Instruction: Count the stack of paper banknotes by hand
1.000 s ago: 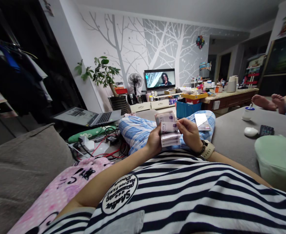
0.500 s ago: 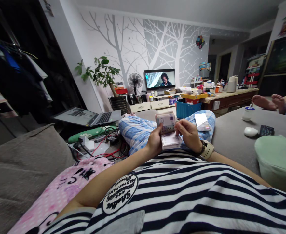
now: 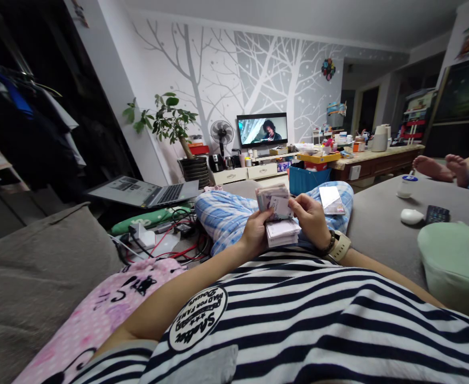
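Observation:
A thick stack of banknotes [image 3: 282, 232] is folded in my left hand [image 3: 254, 229], which grips it from the left side with the thumb across the front. The upper half of the stack stands up, and the lower half leans toward my striped shirt. At the right edge of the upper half, the closed fingers of my right hand [image 3: 310, 216] pinch a banknote [image 3: 281, 206], turned at an angle to the rest. A watch and a dark bracelet are on my right wrist. Beyond that hand, a phone [image 3: 332, 200] lies on my checked trousers.
An open laptop [image 3: 142, 192] sits at the left above tangled cables [image 3: 178, 234]. To the right on the grey sofa are a white mouse [image 3: 412, 216], a small black keypad [image 3: 437, 214], a lidded jar [image 3: 407, 186] and a green neck pillow [image 3: 450, 261]. Another person's bare feet [image 3: 438, 166] rest farther back.
The upright banknotes now show a different, tilted face at the front. My right fingers have moved slightly up at the edge of the stack. My left hand keeps its grip.

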A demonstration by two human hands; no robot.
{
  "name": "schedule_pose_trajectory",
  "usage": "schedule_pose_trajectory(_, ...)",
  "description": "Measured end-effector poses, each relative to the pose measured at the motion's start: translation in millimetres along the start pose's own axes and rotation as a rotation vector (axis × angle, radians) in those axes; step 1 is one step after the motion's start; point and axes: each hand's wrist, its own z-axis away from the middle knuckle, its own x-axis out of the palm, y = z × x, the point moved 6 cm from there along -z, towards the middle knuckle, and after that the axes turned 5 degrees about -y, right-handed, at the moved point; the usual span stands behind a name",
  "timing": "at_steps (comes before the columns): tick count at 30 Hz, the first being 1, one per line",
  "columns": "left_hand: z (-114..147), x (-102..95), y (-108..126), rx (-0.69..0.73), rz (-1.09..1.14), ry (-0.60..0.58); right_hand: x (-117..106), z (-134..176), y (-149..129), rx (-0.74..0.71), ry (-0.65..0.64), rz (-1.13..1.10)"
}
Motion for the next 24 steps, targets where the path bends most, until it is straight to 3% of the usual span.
schedule_pose_trajectory(7, -8, -0.3, -5, -0.068, 0.046, -0.024, 0, 2, -7, -0.051, 0.0, -0.014)
schedule_pose_trajectory(24, -10, 1.2, -3, -0.051, 0.037, -0.075, 2, 4, -23, -0.147, -0.025, -0.088)
